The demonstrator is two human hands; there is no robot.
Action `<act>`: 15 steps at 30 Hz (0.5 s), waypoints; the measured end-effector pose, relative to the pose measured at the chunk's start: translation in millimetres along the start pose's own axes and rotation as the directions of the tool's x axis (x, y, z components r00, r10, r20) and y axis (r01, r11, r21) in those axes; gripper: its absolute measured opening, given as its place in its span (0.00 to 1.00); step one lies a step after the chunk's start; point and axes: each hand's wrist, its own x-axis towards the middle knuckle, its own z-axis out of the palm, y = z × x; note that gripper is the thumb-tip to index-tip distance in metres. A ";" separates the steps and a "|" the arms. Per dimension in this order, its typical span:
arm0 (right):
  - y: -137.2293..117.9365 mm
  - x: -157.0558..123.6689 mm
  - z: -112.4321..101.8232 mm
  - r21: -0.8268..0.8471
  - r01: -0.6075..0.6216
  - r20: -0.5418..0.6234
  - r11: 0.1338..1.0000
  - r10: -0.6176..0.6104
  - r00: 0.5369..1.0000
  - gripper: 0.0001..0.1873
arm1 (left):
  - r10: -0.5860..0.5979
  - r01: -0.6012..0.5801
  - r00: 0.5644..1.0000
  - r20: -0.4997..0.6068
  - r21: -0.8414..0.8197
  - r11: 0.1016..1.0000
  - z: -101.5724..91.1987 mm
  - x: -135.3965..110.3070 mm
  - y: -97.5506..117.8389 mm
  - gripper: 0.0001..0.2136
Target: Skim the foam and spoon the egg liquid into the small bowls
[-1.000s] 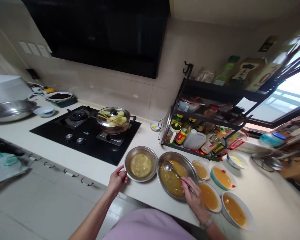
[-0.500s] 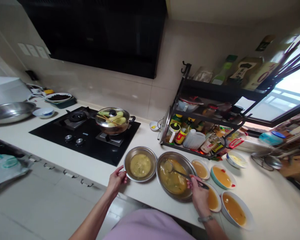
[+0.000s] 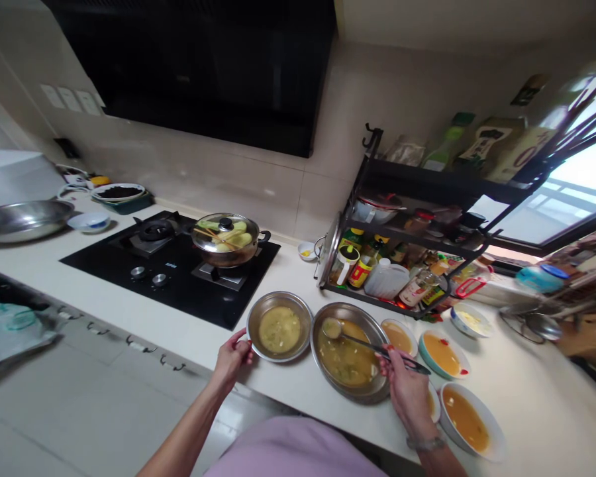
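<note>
Clasping the ladle [image 3: 363, 343] by its handle, the right hand [image 3: 404, 384] holds the scoop within the large metal bowl [image 3: 346, 309]. The left hand [image 3: 233, 358] pinches the rim of the adjacent small metal bowl [image 3: 255, 322]. Both bowls rest on the surface [image 3: 294, 385]; beyond, a lidded pot [image 3: 227, 256] stands on the stove [image 3: 193, 291].

Sm. round silver-grey steel bowl [image 3: 279, 299]: pale yellow-grn soup [image 3: 279, 329]. Lg. round silver-grey steel bowl [image 3: 352, 312]: yellow-brn broth [image 3: 347, 363]. Long metal ladle [image 3: 361, 342] w/ blk handle. Teal-and-white ceramic bowl [image 3: 424, 362]: red patches inside, orange liquid [image 3: 441, 352]. Oval white bowl [image 3: 498, 442]: orange-brn liquid [image 3: 464, 417]. Round white bowl w/ blue pattern outside [image 3: 460, 326]: pale yel. contents [image 3: 471, 320]. Plain white table [image 3: 189, 324]; flat blk glass hob [image 3: 179, 281], silver knobs [image 3: 138, 272]. Round steel pot [image 3: 228, 258]: silver-brn, blk lid knob [image 3: 225, 224], lt. grn veg [image 3: 237, 237] underneath. Blk metal rack [image 3: 427, 174]. Plain lilac shirt [image 3: 298, 450], lt. grey floor tiles [image 3: 104, 404].
</note>
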 end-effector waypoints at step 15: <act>-12.3 -28.3 68.1 -0.069 0.038 0.250 0.997 -0.019 0.968 0.20 | 0.002 -0.002 1.000 0.003 -0.012 1.000 1.1 0.8 -1.6 0.30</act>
